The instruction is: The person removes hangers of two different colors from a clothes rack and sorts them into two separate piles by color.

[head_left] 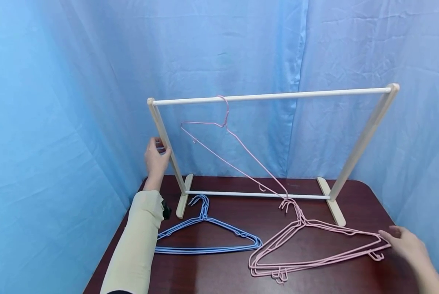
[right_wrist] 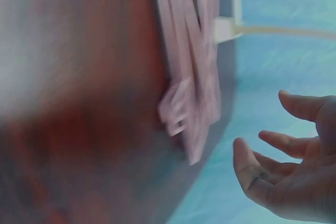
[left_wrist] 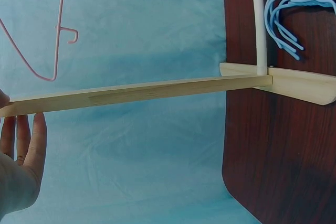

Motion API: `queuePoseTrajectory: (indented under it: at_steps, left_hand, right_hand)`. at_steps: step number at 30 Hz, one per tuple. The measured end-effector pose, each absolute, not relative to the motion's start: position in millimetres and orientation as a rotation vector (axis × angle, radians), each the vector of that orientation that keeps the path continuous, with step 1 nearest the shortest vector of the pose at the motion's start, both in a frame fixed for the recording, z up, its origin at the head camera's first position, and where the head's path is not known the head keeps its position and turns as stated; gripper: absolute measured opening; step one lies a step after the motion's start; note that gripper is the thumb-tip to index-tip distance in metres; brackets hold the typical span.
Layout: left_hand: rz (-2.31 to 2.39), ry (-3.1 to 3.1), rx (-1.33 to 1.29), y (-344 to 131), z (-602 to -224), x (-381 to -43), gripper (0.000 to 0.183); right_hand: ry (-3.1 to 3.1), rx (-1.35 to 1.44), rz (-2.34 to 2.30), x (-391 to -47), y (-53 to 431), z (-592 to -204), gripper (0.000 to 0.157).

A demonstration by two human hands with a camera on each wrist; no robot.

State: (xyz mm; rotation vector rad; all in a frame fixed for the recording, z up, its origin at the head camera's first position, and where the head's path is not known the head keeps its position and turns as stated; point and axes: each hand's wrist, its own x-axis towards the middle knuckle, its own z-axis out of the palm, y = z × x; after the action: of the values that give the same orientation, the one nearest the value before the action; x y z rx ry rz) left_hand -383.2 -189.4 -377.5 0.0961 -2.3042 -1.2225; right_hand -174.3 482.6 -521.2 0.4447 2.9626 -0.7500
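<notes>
My left hand (head_left: 157,160) grips the left upright post (head_left: 176,171) of a wooden clothes rack. In the left wrist view, the thumb is on one side of the post and the fingers (left_wrist: 37,142) on the other. One pink hanger (head_left: 241,143) hangs tilted by its hook from the rack's white top rail (head_left: 296,95). At the right, my right hand (head_left: 408,245) is beside the end of several stacked pink hangers (head_left: 329,261) on the table. The right wrist view, blurred, shows its fingers (right_wrist: 244,163) spread, holding nothing, apart from the hangers.
Several blue hangers (head_left: 212,250) lie stacked on the dark red table (head_left: 219,277), left of the pink stack. The rack's feet (head_left: 333,204) stand near the table's back edge. A lower white rail (head_left: 241,194) joins the posts. Blue curtains (head_left: 94,81) surround the table.
</notes>
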Motion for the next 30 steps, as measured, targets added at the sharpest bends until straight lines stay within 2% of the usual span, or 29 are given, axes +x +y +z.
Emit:
queuePoseTrajectory:
  at_steps: [4, 9, 17, 30]
  left_hand:
    - [-1.238, -2.311, 0.096, -189.9, -375.3, -382.1, 0.033]
    - [-1.23, -2.308, 0.094, -189.9, -375.7, -382.7, 0.032]
    - [-1.227, -2.302, 0.092, -189.7, -376.5, -381.7, 0.032]
    - [-1.228, -2.304, 0.088, -190.0, -377.6, -381.6, 0.032]
  right_hand:
    - [3.074, 0.366, -0.693, -182.4, 463.6, -496.8, 0.067]
    - [3.099, 0.266, -0.8, -190.3, 427.0, -461.5, 0.067]
    - [3.175, 0.098, -0.974, -195.1, 364.1, -415.9, 0.059]
    - [3.172, -0.136, -1.177, -198.0, 287.8, -381.4, 0.047]
